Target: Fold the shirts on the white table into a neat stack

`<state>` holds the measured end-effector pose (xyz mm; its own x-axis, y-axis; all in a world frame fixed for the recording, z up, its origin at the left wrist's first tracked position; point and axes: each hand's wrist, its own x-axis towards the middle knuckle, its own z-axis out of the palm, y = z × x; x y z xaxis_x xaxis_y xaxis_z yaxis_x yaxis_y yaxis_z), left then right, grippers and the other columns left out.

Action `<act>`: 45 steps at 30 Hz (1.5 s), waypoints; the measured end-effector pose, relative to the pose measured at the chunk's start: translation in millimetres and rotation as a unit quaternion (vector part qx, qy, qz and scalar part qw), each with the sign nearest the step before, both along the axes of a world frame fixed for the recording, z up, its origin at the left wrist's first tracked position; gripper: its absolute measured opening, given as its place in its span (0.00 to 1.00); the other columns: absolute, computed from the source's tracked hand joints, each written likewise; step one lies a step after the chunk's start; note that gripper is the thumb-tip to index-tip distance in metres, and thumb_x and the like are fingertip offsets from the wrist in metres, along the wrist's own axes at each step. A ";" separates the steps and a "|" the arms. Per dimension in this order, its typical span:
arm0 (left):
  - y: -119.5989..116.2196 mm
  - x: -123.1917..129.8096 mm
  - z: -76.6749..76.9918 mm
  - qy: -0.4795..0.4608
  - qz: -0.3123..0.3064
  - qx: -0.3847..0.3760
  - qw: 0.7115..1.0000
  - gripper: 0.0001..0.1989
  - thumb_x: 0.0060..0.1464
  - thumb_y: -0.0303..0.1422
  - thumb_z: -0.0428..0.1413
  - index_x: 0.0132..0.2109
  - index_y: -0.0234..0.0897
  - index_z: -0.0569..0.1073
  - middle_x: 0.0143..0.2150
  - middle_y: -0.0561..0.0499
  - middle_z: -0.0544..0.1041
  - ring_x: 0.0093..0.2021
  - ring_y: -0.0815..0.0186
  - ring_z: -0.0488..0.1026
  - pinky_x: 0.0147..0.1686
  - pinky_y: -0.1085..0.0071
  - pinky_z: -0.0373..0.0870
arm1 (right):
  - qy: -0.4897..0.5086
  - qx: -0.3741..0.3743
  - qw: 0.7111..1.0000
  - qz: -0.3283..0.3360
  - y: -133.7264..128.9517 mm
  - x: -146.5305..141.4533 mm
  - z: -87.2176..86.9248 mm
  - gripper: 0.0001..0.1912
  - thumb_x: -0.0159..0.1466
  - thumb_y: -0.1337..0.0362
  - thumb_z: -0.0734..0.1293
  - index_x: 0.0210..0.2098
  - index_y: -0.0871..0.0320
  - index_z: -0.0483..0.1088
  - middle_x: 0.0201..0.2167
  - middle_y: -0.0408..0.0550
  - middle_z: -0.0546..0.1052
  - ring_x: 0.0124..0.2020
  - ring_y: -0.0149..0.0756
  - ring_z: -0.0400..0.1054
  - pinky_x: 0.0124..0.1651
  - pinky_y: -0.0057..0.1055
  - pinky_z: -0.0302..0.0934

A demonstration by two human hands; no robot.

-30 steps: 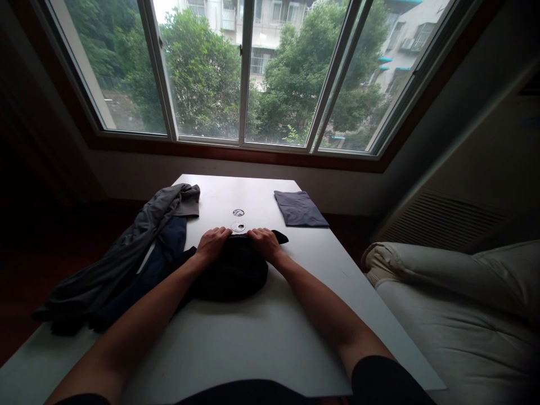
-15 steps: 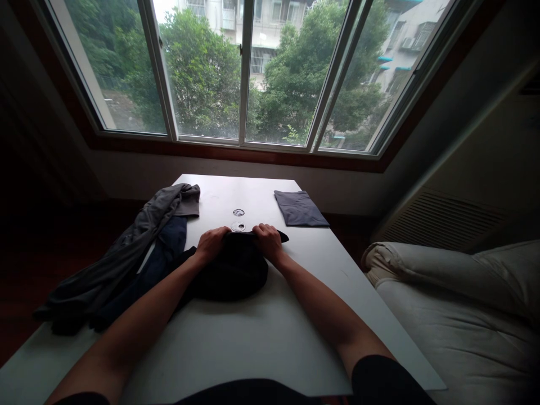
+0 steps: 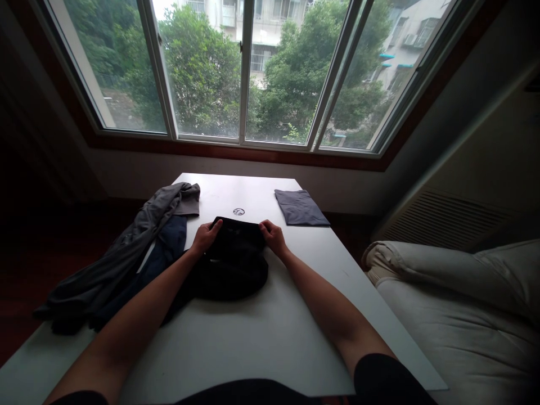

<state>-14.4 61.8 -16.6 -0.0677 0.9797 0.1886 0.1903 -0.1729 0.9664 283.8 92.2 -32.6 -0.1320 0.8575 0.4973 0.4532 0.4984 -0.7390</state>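
The left fingers point(image 3: 215, 226) and right fingers point(image 3: 265, 229) pinch the black garment's point(image 3: 234, 264) far edge. Beyond them lies a round mark point(image 3: 238, 212).

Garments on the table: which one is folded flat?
The slate-grey garment at far right. The black garment is bunched, its edge in the left hand and right hand; the dark grey garment and navy garment lie loose at left.

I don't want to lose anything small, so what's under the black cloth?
The white table shows around the cloth and seems to continue beneath it. Anything right under it is covered, and its raised far edge, between both hands, hides some tabletop too.
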 end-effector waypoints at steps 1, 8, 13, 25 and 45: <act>0.5 -0.3 0.1 -0.009 0.002 -0.001 1.000 0.31 0.53 0.61 0.61 0.23 0.38 0.66 0.18 0.57 0.61 0.18 0.73 0.55 0.19 0.73 0.46 | 0.005 0.000 1.000 0.008 -0.1 0.3 0.4 0.17 0.70 0.50 0.61 0.38 0.54 0.75 0.29 0.43 0.76 0.31 0.37 0.68 0.38 0.31 0.61; -0.6 1.7 4.5 -0.111 0.015 -0.037 0.993 0.31 0.52 0.62 0.60 0.28 0.37 0.67 0.19 0.57 0.64 0.18 0.73 0.57 0.18 0.75 0.52 | -0.038 -0.010 0.994 0.103 7.2 2.4 -10.8 0.20 0.56 0.63 0.64 0.49 0.54 0.70 0.41 0.46 0.78 0.42 0.41 0.71 0.48 0.35 0.64; -3.4 3.7 10.0 -0.102 -0.010 -0.035 0.994 0.19 0.52 0.49 0.62 0.33 0.36 0.73 0.25 0.53 0.72 0.23 0.68 0.66 0.21 0.74 0.60 | -0.071 -0.010 0.995 0.068 8.3 1.9 -14.5 0.14 0.58 0.61 0.66 0.45 0.53 0.69 0.35 0.43 0.77 0.36 0.38 0.69 0.42 0.31 0.62; 4.6 3.8 -0.9 -0.054 -0.050 0.018 0.997 0.22 0.50 0.40 0.62 0.51 0.37 0.73 0.37 0.51 0.79 0.34 0.63 0.75 0.33 0.72 0.70 | -0.023 -0.026 0.999 -0.011 0.2 5.9 -2.4 0.17 0.69 0.47 0.62 0.43 0.52 0.72 0.31 0.42 0.78 0.31 0.39 0.71 0.35 0.30 0.59; -0.9 5.8 1.2 -0.018 -0.079 0.037 0.996 0.23 0.51 0.48 0.66 0.46 0.34 0.81 0.43 0.46 0.83 0.42 0.57 0.78 0.43 0.66 0.72 | -0.073 0.157 0.983 -0.057 -4.8 -2.3 1.7 0.26 0.69 0.59 0.65 0.65 0.56 0.63 0.59 0.59 0.71 0.57 0.50 0.67 0.60 0.48 0.62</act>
<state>-8.7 60.9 -15.4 0.0786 0.9619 0.2618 0.1211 -0.2699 0.9552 281.4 87.3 -30.9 -0.1335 0.6776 0.7232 0.6084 0.6321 -0.4799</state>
